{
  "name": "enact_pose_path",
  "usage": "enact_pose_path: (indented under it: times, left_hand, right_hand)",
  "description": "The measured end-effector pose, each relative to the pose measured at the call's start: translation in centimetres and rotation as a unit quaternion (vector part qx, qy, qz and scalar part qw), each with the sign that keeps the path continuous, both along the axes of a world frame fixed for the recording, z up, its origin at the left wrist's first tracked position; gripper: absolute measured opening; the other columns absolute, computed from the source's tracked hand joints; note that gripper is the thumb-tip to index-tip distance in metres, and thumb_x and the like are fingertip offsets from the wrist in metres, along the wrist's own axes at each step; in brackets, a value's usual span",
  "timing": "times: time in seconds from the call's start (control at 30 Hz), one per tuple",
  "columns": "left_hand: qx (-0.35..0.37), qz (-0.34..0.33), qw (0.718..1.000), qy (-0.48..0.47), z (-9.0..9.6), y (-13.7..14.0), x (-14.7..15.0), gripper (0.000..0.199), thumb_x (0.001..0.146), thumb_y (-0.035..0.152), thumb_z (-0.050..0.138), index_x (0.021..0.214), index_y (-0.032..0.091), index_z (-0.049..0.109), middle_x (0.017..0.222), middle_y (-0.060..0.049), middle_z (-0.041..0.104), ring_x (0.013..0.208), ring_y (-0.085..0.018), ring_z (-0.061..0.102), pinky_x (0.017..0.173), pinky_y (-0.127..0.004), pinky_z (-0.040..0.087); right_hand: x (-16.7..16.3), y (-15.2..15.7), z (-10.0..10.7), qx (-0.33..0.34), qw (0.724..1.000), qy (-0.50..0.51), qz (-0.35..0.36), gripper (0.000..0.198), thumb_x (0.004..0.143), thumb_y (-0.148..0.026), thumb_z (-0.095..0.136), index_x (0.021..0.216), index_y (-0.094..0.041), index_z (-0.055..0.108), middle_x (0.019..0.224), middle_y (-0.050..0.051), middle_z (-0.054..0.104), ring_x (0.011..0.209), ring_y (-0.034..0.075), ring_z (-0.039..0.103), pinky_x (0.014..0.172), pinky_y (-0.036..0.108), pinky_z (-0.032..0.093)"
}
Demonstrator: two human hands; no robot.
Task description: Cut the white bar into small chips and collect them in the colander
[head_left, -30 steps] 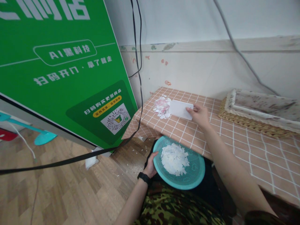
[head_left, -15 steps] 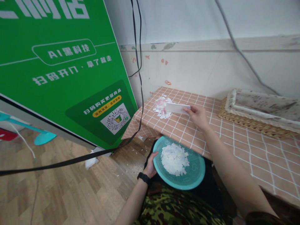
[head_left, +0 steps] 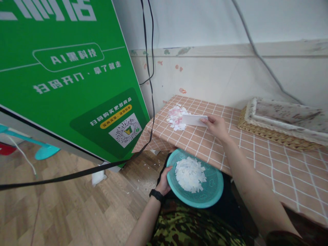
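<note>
My left hand (head_left: 164, 181) grips the left rim of a turquoise plastic colander (head_left: 215, 184) that rests over my lap, just below the table edge. Inside it lies a heap of white paper scraps (head_left: 190, 174). Over the table, my right hand (head_left: 216, 125) pinches the right end of a flat white strip, perhaps card (head_left: 194, 120). The strip's left end meets a small pile of white and pinkish paper scraps (head_left: 176, 118) on the checked tablecloth. Whether the strip presses on the scraps or just overlaps them, I cannot tell.
A woven basket (head_left: 271, 135) with a cloth lining stands on the tablecloth (head_left: 256, 160) at the right. To the left rises a green sign panel (head_left: 64, 102). A black strap (head_left: 102, 168) crosses in front of it. White bits lie on the wooden floor (head_left: 84, 212).
The view has shifted very slightly. Both hands keep their holds, and the white strip stays almost in place beside the scrap pile.
</note>
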State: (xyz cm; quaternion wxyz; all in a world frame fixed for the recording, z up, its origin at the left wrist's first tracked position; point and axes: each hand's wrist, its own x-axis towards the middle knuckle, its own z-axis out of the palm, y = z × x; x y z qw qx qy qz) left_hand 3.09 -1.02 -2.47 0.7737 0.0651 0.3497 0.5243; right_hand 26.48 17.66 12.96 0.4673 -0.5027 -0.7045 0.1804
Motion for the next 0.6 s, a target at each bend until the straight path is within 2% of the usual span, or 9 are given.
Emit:
enact_pose_path:
  times: [0.1,0.3,0.47,0.6]
  left_hand:
    - [-0.002,0.001,1.0,-0.002,0.0,0.0,0.0,0.033,0.074,0.033,0.061,0.095,0.009,0.068,0.084,-0.01,0.072,0.086,-0.027,0.065,0.087,-0.038,0.043]
    - [-0.008,0.005,1.0,-0.004,0.1,0.0,0.0,0.034,0.073,0.033,0.061,0.097,0.01,0.068,0.085,-0.01,0.073,0.087,-0.027,0.065,0.087,-0.038,0.043]
    - [-0.011,0.005,1.0,0.004,0.1,0.0,0.0,0.034,0.073,0.033,0.062,0.096,0.009,0.068,0.085,-0.01,0.072,0.086,-0.027,0.065,0.086,-0.037,0.044]
    - [-0.006,0.005,1.0,0.0,0.2,0.0,0.0,0.034,0.073,0.033,0.061,0.096,0.009,0.068,0.085,-0.01,0.072,0.086,-0.026,0.065,0.086,-0.037,0.044]
  right_hand:
    - [0.1,0.0,0.0,-0.009,1.0,-0.004,-0.001,0.031,0.077,-0.047,0.055,0.07,-0.017,0.06,0.055,0.0,0.05,0.051,0.012,0.046,0.047,0.024,0.038]
    - [1.5,0.2,0.1,-0.083,0.992,0.093,-0.019,0.037,0.07,-0.048,0.061,0.09,-0.017,0.064,0.067,0.003,0.062,0.051,0.017,0.055,0.039,0.027,0.043]
    - [1.9,0.3,0.1,-0.055,0.996,0.068,-0.006,0.032,0.069,-0.044,0.063,0.084,-0.016,0.066,0.069,0.004,0.065,0.058,0.018,0.059,0.049,0.028,0.047]
    - [2.4,0.4,0.2,-0.046,0.997,0.055,-0.04,0.034,0.071,-0.045,0.061,0.087,-0.016,0.067,0.069,0.005,0.065,0.057,0.019,0.059,0.046,0.028,0.046]
